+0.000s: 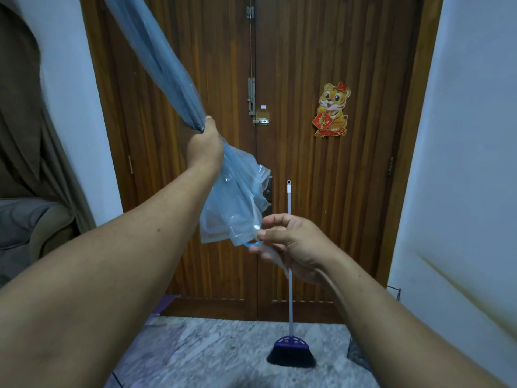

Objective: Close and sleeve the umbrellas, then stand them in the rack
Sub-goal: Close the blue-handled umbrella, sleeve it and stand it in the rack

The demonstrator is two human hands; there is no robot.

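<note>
The left hand point(205, 147) grips the umbrella point(167, 68) through the sleeve point(235, 208); the right hand point(291, 245) pinches the sleeve's mouth at 5 o'clock; a hard pull may tear the thin plastic.

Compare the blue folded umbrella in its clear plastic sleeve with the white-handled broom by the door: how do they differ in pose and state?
The blue folded umbrella in its clear plastic sleeve slants through the air; the white-handled broom stands upright on the floor against the wooden door. The umbrella is gripped by the left hand, the right hand pinching the sleeve's end; nobody holds the broom. The umbrella is wrapped; the broom is bare. Both are long and slender.
</note>
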